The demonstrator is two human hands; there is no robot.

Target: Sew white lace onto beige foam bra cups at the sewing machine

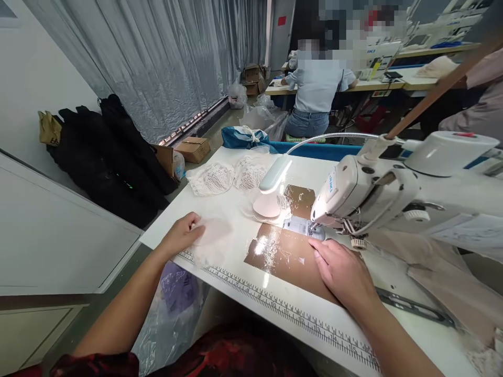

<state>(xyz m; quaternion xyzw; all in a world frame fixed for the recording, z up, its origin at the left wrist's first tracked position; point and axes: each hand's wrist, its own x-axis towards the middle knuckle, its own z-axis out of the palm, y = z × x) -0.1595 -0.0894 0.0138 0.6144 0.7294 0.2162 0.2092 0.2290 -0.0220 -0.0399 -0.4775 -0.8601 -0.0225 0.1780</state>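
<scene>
"Where's the sheer cloth point(214, 238)?"

"At the left end of the tabletop point(184, 204), pinched in the nearly closed fingers of the left hand point(178, 238). It spreads from the fingertips toward the sewing machine point(346, 183) and down to the ruler point(271, 299); its long axis is too blurred to tell."

"And the right hand point(343, 269)?"

"Fingers loosely extended on the brown patch point(291, 256), nothing seen in them."

"Any writing?"

"Blue JUKI lettering on the machine; numbers along the ruler, 15 among them."
</scene>
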